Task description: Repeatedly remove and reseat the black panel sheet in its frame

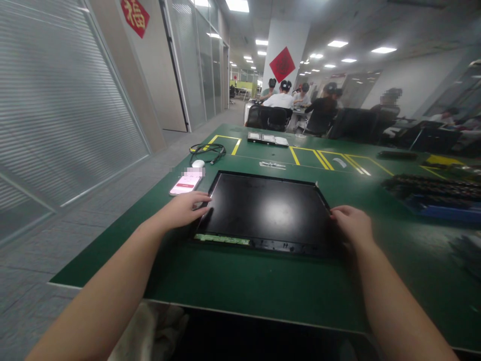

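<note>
A black LCD screen panel (263,205) in a thin dark frame lies flat on the green table in front of me. Along its near edge runs a narrow green circuit board (222,239). My left hand (184,208) grips the panel's left edge, thumb and fingertips on the frame. At the opposite side, my right hand (351,223) has its fingers closed on the right edge, with some fingertips hidden. A phone (186,183) with a lit pink screen lies just beyond my left hand.
The green table (240,281) carries yellow tape marks. A white mouse (198,164) and a coiled black cable (208,150) lie at the far left. Several flat drive-like boxes (267,139) sit at the back. A blue tray (443,208) with dark parts stands right. People (280,100) sit beyond.
</note>
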The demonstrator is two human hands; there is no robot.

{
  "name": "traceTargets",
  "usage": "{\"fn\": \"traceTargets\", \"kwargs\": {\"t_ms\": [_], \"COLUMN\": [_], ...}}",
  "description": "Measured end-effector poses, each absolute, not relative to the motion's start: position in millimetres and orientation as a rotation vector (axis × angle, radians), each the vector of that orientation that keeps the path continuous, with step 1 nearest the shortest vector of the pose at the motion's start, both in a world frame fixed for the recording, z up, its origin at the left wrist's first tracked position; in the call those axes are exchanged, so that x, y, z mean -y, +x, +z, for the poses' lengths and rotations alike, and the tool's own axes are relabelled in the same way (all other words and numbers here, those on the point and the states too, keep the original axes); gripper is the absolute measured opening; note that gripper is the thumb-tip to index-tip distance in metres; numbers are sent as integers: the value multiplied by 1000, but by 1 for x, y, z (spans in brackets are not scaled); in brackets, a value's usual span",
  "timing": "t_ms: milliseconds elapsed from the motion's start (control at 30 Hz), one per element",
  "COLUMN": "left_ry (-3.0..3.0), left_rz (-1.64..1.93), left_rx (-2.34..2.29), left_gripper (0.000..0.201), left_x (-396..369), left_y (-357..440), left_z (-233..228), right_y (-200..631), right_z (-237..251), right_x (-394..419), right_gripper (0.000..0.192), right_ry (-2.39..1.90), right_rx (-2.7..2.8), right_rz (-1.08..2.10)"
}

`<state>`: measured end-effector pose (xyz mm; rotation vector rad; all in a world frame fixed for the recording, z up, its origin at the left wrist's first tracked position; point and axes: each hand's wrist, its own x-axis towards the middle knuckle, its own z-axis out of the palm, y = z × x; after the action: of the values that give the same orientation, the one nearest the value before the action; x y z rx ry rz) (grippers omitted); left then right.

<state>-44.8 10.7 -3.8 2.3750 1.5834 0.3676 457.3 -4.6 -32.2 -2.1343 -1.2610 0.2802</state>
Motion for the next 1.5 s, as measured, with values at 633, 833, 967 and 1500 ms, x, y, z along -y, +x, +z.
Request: {"fn": "traceTargets", "kwargs": {"t_ms": [633,833,967,1500], "left_ry": [2434,2438,2435,2502], "left_rz": [267,242,229,200], "left_rx": [-1721,-1752,-1754,-1739], "left_gripper": [50,50,50,47], "left_x": [-14,-13,-14,-15], "left_y": [-34,-31,-31,-32], "left_z": [-9,-7,-8,-10], "right_y": [463,457,457,461], "right_z": [-40,-35,-34,-41], "right_x": [-1,2,2,0], "right_gripper": [29,28,29,30], "right_ry": [-2101,-2111,-2089,-2031], "right_rx": [1208,1209,1205,1108], "right_rz": [314,307,314,387]}}
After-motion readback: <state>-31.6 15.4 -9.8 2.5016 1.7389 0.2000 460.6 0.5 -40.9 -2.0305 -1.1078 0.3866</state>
